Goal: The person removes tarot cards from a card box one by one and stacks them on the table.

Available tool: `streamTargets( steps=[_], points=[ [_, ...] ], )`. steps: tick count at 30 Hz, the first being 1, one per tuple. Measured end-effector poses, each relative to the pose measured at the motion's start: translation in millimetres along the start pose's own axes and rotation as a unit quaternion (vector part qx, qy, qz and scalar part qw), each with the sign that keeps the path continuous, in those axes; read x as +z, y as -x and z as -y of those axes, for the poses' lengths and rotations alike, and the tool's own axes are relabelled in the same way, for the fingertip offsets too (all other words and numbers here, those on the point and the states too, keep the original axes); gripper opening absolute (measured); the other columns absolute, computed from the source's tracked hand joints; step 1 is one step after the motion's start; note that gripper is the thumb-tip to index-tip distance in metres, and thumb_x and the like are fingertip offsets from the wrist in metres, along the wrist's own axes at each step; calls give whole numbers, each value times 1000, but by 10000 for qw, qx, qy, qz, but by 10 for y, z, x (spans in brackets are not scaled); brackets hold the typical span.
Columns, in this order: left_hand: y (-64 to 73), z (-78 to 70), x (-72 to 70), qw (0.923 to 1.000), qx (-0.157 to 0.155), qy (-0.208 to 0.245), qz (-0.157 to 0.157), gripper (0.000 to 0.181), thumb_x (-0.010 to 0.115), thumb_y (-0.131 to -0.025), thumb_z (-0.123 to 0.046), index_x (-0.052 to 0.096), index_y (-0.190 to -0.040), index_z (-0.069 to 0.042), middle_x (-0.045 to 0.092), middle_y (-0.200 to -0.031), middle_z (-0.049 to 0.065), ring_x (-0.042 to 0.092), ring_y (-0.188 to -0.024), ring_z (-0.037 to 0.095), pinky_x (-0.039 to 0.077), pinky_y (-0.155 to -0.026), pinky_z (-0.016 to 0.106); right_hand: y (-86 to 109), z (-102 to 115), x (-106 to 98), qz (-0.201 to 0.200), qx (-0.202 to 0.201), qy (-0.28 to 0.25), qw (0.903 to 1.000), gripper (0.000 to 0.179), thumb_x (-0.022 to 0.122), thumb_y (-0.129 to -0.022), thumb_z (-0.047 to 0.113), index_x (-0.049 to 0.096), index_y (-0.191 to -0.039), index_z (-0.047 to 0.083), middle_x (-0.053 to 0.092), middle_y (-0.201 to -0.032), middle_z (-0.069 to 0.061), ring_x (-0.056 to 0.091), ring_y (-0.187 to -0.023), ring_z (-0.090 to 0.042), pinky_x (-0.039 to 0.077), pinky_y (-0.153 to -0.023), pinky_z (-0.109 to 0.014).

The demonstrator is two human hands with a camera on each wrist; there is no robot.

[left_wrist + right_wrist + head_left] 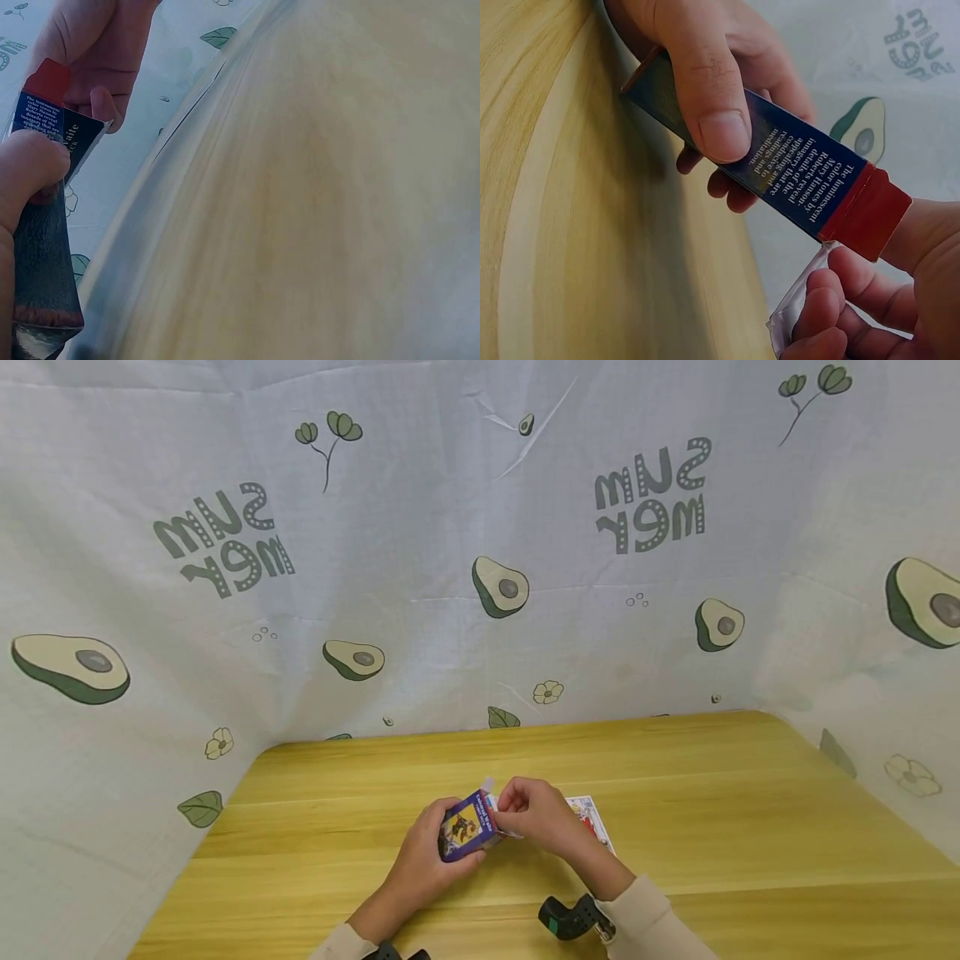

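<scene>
In the head view my left hand [427, 852] grips a blue tarot card box [465, 828], tilted above the wooden table. Its front carries a yellow picture and the words "Universal Waite". The left thumb [724, 135] lies along the narrow printed side in the right wrist view. A red end flap [870, 214] sticks out at the box's opened end. My right hand [536, 814] is at that end, its curled fingers pinching a pale-lined lid flap [802, 296]. The box's inside is hidden.
A white-bordered printed sheet [588, 817] with red in its picture lies on the table [712, 810], partly behind the right wrist. A white cloth [420, 552] with avocado prints hangs behind the table and along its sides. Black wrist devices [567, 918] sit by the sleeves.
</scene>
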State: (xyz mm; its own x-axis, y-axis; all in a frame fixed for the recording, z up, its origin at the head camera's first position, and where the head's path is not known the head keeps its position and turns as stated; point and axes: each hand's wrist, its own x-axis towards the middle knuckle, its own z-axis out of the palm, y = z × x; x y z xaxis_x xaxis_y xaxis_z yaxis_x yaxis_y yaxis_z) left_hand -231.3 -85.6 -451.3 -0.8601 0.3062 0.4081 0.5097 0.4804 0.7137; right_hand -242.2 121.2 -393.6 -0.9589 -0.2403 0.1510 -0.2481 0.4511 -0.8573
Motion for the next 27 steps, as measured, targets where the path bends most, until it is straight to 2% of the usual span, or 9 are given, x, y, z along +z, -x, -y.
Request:
streamTargets(
  steps=[15,27],
  points=[
    [-4,-9,-5,9998,-98,-169,54,70,80,-77,-40,47,-132,-14,55,-124,0,52,-99,12,47,-84,30,-9,9,-34,52,555,323,9979,17,76,-81,19,63,-79,8,57,-72,-1,50,-69,-16,43,-56,-27],
    [1,-9,-13,9999,-37,-143,67,70,79,-77,-40,46,-133,-13,55,-123,-1,52,-99,12,48,-85,30,-8,30,-105,55,642,374,9972,17,76,-82,22,68,-79,8,62,-72,0,55,-63,-16,47,-55,-29]
  ],
)
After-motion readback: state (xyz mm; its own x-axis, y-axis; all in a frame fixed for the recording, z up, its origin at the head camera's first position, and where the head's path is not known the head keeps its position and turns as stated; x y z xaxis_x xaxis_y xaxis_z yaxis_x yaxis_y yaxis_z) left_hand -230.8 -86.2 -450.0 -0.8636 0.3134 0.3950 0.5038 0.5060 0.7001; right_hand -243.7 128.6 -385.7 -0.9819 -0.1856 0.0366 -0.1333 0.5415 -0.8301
